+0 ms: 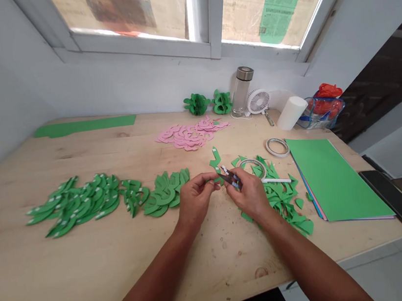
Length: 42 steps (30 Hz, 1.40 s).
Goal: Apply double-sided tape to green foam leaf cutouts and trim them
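Observation:
Over the middle of the table, my left hand [196,195] pinches a small green paper cutout, mostly hidden by the fingers. Close beside it, my right hand [248,194] grips dark scissors [231,178] with small white bits on the blades. Just beyond the fingertips lies a green paper strip [216,157] with white patches. To the left of my left hand is a pile of plain green cutouts [167,190]. Green paper scraps [283,199] spread beside and under my right forearm, with a tape roll [253,167] and a white pen [276,180] on them.
Farther left lie green cutouts with white patches [81,200]. Pink cutouts [191,134], two green paper figures [197,104], a bottle [241,91] and a small fan [258,101] stand or lie at the back. Green sheets [338,177] and a dark phone-like slab [394,196] are at right.

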{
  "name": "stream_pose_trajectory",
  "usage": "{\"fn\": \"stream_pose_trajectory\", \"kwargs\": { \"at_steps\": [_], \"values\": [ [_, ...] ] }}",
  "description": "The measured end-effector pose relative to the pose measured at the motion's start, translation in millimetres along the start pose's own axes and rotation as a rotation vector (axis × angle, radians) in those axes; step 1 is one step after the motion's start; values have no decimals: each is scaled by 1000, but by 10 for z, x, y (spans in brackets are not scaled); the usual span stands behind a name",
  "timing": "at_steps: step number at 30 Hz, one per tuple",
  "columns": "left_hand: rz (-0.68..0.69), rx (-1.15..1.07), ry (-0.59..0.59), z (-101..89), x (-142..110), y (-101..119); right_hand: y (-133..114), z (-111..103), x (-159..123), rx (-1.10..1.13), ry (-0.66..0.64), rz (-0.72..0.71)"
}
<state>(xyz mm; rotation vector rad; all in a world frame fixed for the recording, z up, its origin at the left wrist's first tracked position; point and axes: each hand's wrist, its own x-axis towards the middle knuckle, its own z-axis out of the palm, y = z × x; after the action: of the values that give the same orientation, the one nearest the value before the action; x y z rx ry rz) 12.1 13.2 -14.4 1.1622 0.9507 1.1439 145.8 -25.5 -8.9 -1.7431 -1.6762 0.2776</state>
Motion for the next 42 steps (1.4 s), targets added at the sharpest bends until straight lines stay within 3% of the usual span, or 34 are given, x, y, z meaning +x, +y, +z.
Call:
{"fn": "stream_pose_trajectory", "kwargs": {
  "at_steps": [8, 16, 19, 24, 28, 32, 36, 42],
  "values": [
    [96, 90, 52, -28, 22, -33, -15, -8, -8, -81, -18, -8],
    [543, 611, 174, -58, -25, -4, -27, -3, -24, -185, -23, -53],
    [601, 656, 136, -49, -36, -3, -23, 4, -32, -215, -33, -63],
    [497, 632, 120, -55, -24, -15, -19, 1, -32, -242, -62, -54],
    [311, 460, 135, -80, 26, -40, -18, 1, -33, -263, -99, -62],
    [187, 326, 72, -94, 73, -70, -13, 12, -41, -280, -116, -103],
    [146, 297, 22, -88, 78, -77, -19, 14, -43, -293, -129, -111],
    [162, 303, 44, -81, 68, -65, -29, 9, -34, -295, -151, -110]
  ]
}}
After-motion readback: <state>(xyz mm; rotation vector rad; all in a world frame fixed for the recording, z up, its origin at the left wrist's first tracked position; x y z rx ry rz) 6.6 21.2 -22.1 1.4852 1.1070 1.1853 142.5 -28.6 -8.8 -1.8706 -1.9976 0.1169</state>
